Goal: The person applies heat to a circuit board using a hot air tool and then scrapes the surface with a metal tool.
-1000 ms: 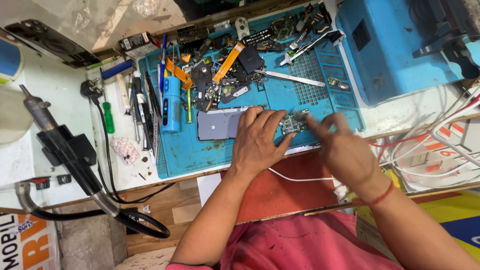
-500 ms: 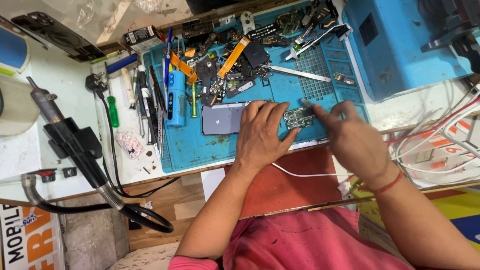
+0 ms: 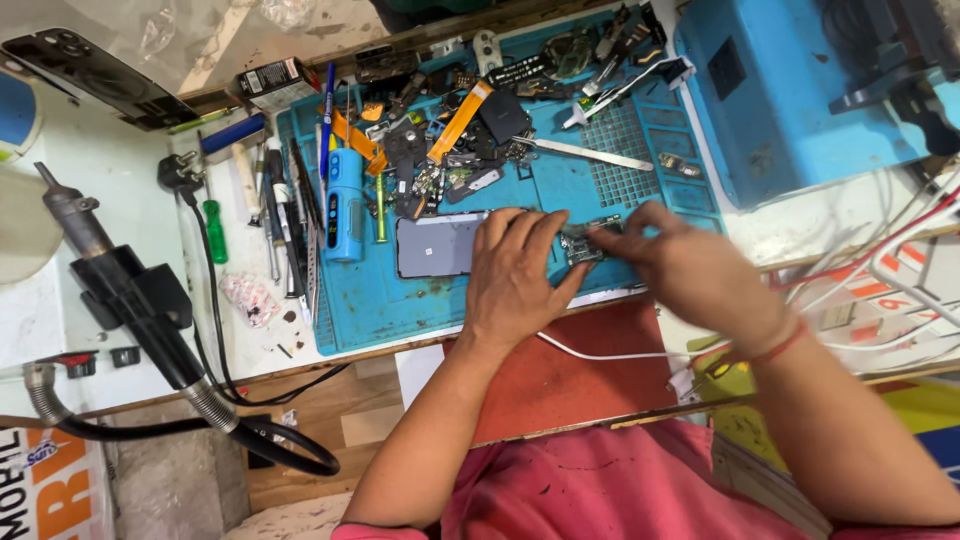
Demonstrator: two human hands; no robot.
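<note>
— What are your hands on?
— My left hand [image 3: 515, 280] lies flat, fingers spread, pressing the grey phone [image 3: 440, 246] on the blue mat [image 3: 400, 305]. My right hand [image 3: 690, 270] pinches the small circuit board [image 3: 585, 243] just beside it.
— Around them?
— Loose parts, tweezers [image 3: 585, 152], a hot-air gun [image 3: 120, 290] to the left.

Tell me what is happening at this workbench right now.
A person in a pink shirt works over a blue repair mat strewn with small electronic parts. The left hand lies flat on a grey phone body, pinning it down. The right hand reaches across, its fingertips on a small circuit board beside the left fingers. A hot-air tool and screwdrivers lie unused to the left.
</note>
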